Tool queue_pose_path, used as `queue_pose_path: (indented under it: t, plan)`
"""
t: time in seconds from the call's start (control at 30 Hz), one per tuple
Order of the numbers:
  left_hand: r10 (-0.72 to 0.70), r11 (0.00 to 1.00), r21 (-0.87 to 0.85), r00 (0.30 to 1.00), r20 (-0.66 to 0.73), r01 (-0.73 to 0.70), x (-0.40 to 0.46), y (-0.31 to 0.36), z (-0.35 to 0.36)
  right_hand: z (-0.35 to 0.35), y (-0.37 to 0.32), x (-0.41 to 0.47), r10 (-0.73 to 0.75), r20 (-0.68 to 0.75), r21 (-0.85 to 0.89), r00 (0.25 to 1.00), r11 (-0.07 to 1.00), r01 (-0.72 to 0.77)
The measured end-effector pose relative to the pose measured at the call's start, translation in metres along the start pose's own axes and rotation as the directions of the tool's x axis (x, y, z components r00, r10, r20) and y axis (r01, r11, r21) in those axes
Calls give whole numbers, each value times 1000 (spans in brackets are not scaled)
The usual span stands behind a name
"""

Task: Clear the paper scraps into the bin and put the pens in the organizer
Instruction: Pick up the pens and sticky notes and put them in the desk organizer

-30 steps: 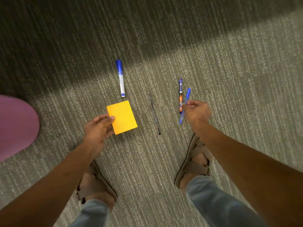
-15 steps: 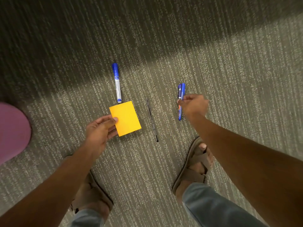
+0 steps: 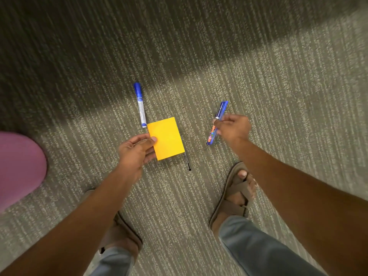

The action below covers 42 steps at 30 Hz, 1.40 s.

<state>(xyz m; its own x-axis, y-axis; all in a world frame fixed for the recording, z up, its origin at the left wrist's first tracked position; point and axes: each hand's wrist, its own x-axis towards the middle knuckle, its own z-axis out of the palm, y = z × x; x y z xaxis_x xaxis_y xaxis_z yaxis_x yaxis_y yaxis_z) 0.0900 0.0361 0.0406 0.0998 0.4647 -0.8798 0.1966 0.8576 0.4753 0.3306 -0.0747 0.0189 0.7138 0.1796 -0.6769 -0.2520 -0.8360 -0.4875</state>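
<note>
My left hand (image 3: pixel 137 151) pinches the left edge of an orange paper pad (image 3: pixel 166 138) held above the carpet. The pad covers the upper part of a thin black pen (image 3: pixel 187 162) lying on the floor. A blue-capped white marker (image 3: pixel 140 104) lies on the carpet just beyond the pad. My right hand (image 3: pixel 233 129) grips two pens together: a plain blue pen (image 3: pixel 221 109) and a blue pen with an orange patterned barrel (image 3: pixel 211 135). Both are lifted and tilted.
Grey striped carpet (image 3: pixel 258 76) covers the floor, shadowed at the top. A pink rounded object (image 3: pixel 18 170) sits at the left edge. My sandalled feet (image 3: pixel 237 192) stand below the hands. No bin or organizer is in view.
My right hand has closed on the patterned pen along with the blue pen and lifted both. My left hand has carried the orange pad rightward over the black pen.
</note>
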Motion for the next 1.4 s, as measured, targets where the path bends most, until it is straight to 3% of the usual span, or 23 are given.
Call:
queue_pose_path:
  t: [0.1,0.3,0.47,0.63,0.83,1.17,1.4]
  plan:
    - [28,999,22,1000,4,-28,-25,20,6,-20,-8,-29,50,156,267,987,959,-91]
    - [170,974,138,983,69,-178,-96,84,27,-74,-41,-90,-88,352,500,932,860,-108]
    - [288,904,274,942,173,-327,-181,167,36,-150,-109,-158,-174,364,579,915,812,-76]
    - [329,856,329,910,250,-400,-318,249,44,-252,-189,-258,-228,383,621,895,781,-67]
    - [342,759,416,850,400,-501,-488,299,58,-376,-251,-361,-304,343,645,889,764,12]
    - [455,786,188,757,468,-589,-648,338,125,-525,-285,-447,-435,181,683,882,701,205]
    - [502,795,56,708,497,-604,-694,349,170,-598,-298,-459,-525,198,683,828,679,267]
